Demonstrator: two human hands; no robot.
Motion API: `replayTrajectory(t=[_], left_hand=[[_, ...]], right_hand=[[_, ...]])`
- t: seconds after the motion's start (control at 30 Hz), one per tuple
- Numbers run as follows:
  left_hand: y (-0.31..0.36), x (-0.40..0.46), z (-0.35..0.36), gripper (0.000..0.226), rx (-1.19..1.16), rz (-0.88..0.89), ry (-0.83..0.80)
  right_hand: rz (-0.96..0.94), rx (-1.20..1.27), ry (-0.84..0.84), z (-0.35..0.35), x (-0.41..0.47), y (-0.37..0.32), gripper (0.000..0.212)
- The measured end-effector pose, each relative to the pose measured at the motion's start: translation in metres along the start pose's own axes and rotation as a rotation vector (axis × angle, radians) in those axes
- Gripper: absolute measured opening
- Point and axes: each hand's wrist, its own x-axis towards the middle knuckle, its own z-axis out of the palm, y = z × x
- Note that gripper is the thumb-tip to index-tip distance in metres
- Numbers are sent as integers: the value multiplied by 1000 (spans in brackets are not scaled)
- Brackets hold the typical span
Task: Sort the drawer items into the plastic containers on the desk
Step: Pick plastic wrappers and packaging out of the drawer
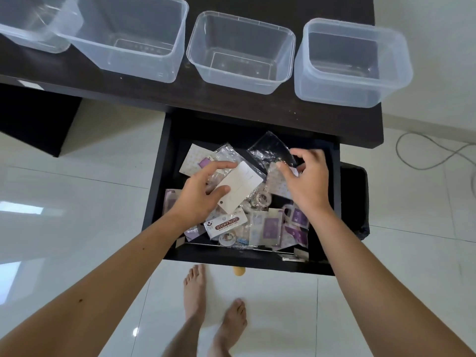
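Observation:
The black drawer [159, 176] stands pulled out below the dark desk [154, 94], full of small packets, sticker sheets, tape rolls and a sticky note pack [226, 225]. My left hand [203, 191] pinches a white card [240, 185] between thumb and fingers above the pile. Over the drawer's right side, my right hand [307, 176] has its fingers curled around the edge of a clear plastic packet [270, 153]. Several clear plastic containers stand in a row on the desk, among them a middle container [240, 51] and a right container [353, 63], all with nothing inside.
A large clear container [128, 37] and another [31, 24] stand at the desk's left. A black bin [354, 199] sits right of the drawer. A cable [432, 155] lies on the white tiled floor at right. My bare feet [213, 305] stand below the drawer.

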Motion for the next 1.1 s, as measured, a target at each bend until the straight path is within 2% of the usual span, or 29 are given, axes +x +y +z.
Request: replayTrajectory(t=[0.07,0.13,0.27,0.43,0.53,0.63,0.7,0.8,0.87,1.0,1.1], left_hand=[[-1,0,1,54,-9,-20,3],[-3,-1,0,52,18,-12,4],[-6,-1,-3,39,74,-3,20],[-6,-1,-2,28,76,-49,90],[-5,0,-1,22,89,-39,86],[5,-5,0,53,-65,-69,15],[7,-8,0,56,-111,-75,-17],[5,-10,-5,24,-20,-121,59],[2,-15,-14,11,60,-171,56],[-8,-33,-32,13,98,-239,13],[-14,-38,-36,25,59,-225,-5]], right_hand=[[32,-88,-76,7,7,5,70],[46,-130,-102,10,10,6,75],[7,-80,-49,6,8,5,41],[110,280,-93,-22,-12,-14,25],[190,547,-278,-35,-27,-29,31],[148,459,-479,-32,-37,-38,42],[104,341,-535,-25,-41,-42,47],[52,262,-527,-18,-40,-47,47],[46,288,-463,-12,-35,-52,38],[57,277,-296,16,-17,-57,21],[63,218,-284,40,-7,-57,26]])
